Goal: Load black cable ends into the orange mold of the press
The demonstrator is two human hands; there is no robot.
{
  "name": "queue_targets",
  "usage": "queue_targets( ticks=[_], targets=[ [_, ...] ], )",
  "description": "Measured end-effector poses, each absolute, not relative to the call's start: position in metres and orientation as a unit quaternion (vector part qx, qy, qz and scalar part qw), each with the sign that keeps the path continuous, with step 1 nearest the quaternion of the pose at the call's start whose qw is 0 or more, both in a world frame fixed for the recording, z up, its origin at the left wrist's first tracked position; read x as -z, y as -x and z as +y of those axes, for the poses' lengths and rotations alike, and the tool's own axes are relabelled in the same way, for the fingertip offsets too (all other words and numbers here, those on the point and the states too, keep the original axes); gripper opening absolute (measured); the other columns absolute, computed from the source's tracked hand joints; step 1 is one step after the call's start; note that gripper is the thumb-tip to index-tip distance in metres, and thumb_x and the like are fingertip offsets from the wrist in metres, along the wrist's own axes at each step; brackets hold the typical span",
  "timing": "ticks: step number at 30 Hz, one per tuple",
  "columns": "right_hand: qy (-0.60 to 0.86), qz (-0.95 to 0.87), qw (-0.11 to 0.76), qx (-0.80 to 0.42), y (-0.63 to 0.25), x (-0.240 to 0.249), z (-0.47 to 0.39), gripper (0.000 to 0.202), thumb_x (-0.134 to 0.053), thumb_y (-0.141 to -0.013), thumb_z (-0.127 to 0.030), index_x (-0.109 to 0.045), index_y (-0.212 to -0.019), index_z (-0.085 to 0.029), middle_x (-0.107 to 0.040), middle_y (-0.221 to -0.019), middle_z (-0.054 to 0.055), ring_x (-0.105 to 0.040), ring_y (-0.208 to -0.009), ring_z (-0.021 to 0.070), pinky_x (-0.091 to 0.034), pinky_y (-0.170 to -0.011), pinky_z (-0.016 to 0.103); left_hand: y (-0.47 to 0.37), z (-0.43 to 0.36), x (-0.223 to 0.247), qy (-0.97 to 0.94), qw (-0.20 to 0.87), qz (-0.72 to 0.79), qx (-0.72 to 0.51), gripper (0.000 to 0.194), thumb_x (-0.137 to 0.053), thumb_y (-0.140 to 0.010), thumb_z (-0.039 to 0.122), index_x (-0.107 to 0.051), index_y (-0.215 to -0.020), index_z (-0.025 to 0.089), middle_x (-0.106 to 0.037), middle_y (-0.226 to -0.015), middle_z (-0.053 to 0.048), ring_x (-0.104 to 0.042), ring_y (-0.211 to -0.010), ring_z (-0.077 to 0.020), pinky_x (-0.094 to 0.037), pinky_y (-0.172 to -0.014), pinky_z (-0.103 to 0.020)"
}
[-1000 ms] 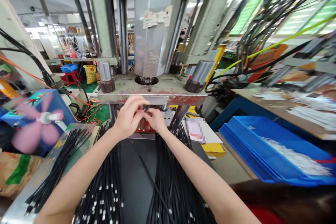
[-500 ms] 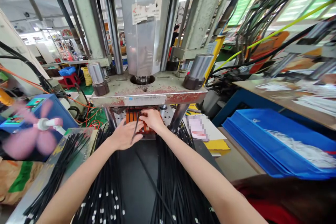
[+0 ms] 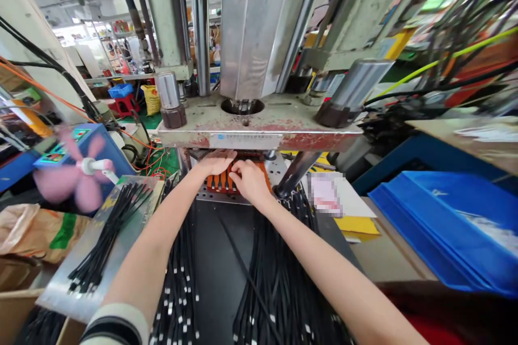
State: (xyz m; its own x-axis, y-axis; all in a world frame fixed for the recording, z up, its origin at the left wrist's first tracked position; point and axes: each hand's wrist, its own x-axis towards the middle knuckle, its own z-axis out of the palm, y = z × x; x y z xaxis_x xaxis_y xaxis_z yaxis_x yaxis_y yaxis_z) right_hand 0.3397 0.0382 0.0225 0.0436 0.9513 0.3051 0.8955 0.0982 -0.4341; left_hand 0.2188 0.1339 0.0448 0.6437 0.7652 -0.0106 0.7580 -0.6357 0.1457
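Observation:
My left hand (image 3: 220,161) reaches under the press plate (image 3: 307,137), laid flat over the back left of an orange-brown mould (image 3: 259,164) with its fingers stretched to the right. My right hand (image 3: 250,179) is just to its right, thumb and fingertips pinched together at the mould's slots. Whatever it grips there is too small to make out. Several black cable ends (image 3: 219,182) lie side by side in the front of the mould. One single black cable (image 3: 238,259) lies slantwise on the black bench top (image 3: 214,280) below my hands.
Bundles of black cables with pale tips lie on the left (image 3: 178,280) and right (image 3: 267,280) of the bench. Another cable bundle (image 3: 109,232) rests on a metal sheet at left. A pink fan (image 3: 84,167) spins beyond it. Blue trays (image 3: 429,210) stand at right beside steel press posts (image 3: 297,172).
My left hand has moved deeper under the press plate and flattened; the black cable seen across its fingers no longer shows there. My right hand stays at the mould. The view has shifted.

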Motion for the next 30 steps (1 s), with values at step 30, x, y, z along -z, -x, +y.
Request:
queue_targets(
  ticks=[30],
  targets=[
    [0.429,-0.649,0.559,-0.285,-0.322,-0.067,-0.082,0.015,-0.047,-0.093,-0.034,-0.049,-0.083,-0.022,-0.058,-0.064,-0.003,-0.052,-0.050,0.0098,-0.042,-0.051,0.021,-0.173,-0.037,-0.135,-0.886,0.137,0.243,-0.369,0.020,-0.043,-0.093,0.019,-0.055,-0.077,0.017,-0.053,-0.068,0.001,-0.052,-0.066,-0.0106,-0.039,-0.061,-0.021]
  ],
)
